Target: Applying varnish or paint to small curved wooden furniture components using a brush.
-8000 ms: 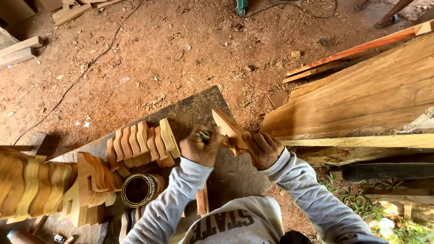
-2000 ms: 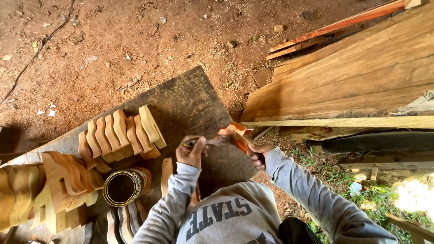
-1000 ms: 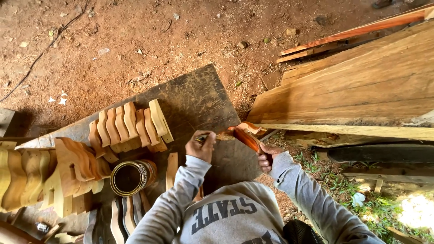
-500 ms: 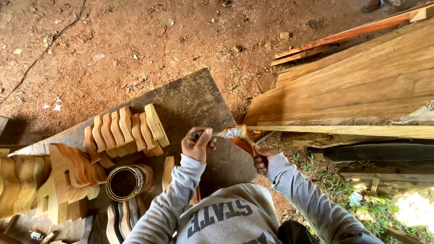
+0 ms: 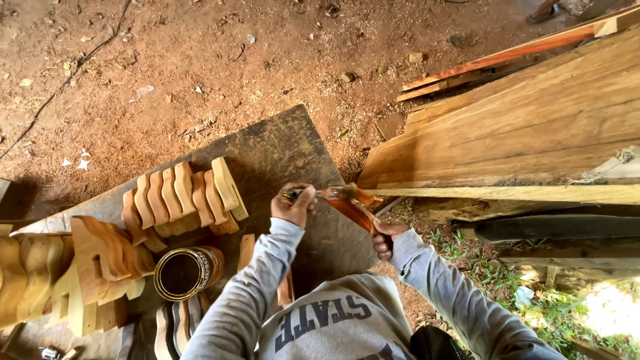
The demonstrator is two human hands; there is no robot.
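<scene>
- Two hands on this one: left hand (image 5: 293, 205) pinches a thin brush (image 5: 313, 194), bristle end touching the wood.
- Right hand (image 5: 385, 239) clamps the near end of the curved wooden piece (image 5: 352, 205), held over the dark board's (image 5: 293, 143) right edge.
- Piece looks light and stiff, but its glossy wet coat is probably slippery; I'd only grip the dry end.

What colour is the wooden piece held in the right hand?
Glossy reddish-orange curved wooden piece, freshly coated; the head view shows it best.
</scene>
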